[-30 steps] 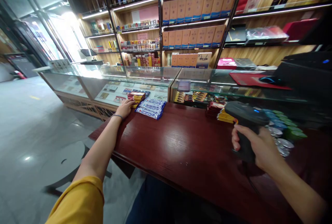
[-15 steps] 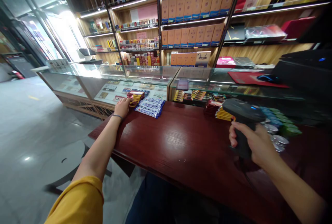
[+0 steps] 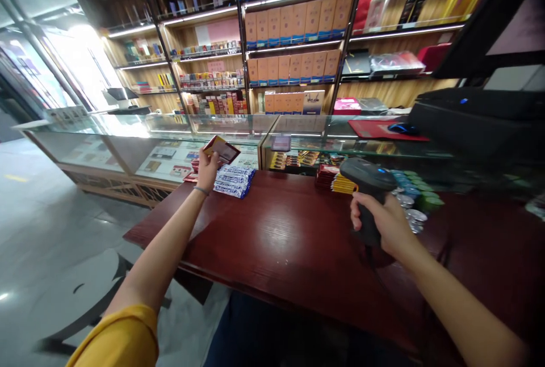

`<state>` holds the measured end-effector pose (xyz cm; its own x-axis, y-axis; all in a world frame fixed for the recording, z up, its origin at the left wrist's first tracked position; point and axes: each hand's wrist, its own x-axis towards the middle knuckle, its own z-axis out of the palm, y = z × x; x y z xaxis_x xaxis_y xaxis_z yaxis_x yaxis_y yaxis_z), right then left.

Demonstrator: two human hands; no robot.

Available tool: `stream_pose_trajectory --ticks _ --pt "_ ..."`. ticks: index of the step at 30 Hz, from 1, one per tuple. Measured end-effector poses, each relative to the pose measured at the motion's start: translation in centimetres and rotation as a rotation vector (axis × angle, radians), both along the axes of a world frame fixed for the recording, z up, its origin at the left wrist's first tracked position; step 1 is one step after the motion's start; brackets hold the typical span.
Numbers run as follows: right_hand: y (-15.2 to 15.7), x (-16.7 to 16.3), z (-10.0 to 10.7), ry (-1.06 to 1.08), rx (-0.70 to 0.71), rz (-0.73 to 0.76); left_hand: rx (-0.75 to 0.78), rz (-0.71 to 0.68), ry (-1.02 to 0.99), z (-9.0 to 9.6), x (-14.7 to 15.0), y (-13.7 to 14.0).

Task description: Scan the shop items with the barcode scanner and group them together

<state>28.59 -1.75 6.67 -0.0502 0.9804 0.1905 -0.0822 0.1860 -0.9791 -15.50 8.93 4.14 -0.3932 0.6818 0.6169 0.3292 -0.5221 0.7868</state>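
My left hand [image 3: 207, 171] pinches a flat dark-red and yellow packet [image 3: 222, 150], raised above the far left of the table. Behind and below that hand lies a stack of similar red packets [image 3: 195, 167], partly hidden. Just right of it, blue-and-white wrapped packs [image 3: 234, 180] rest on the dark red wooden table [image 3: 272, 236]. My right hand [image 3: 383, 216] is wrapped around the handle of a black barcode scanner [image 3: 366, 180], held over the table's right side with its head toward the left. The scanner's cable hangs down from the grip.
Red packets [image 3: 327, 177] and yellow packets [image 3: 342, 183] are stacked left of the scanner; cans [image 3: 415, 219] and green-topped containers [image 3: 426, 191] stand behind it. A glass display counter [image 3: 204, 126] borders the table's far side. A stool [image 3: 85, 293] is at lower left.
My left hand has lifted a packet off the red stack and tilted it up. The right hand still holds the barcode scanner. The view has turned slightly right.
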Motion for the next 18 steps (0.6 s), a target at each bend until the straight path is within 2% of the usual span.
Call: stream_pose_trajectory --ticks 2,4,9,14,18 --pt "0.0 0.0 0.0 0.007 0.005 -0.004 0.025 -0.168 -0.226 0.7 3.3 0.5" --pt "0.1 0.0 0.1 0.011 0.009 0.005 0.043 -0.276 -0.358 1.4 6.5 0.9" --pt "0.0 -0.2 0.2 0.036 0.02 -0.022 -0.044 -0.397 -0.56 1.9 13.5 2.1" --pt "0.1 -0.1 0.1 0.035 0.004 -0.036 -0.18 -0.497 -0.703 0.5 19.0 2.4" --pt "0.2 -0.2 -0.1 0.015 -0.032 -0.006 -0.209 -0.545 -0.747 -1.3 21.0 2.0"
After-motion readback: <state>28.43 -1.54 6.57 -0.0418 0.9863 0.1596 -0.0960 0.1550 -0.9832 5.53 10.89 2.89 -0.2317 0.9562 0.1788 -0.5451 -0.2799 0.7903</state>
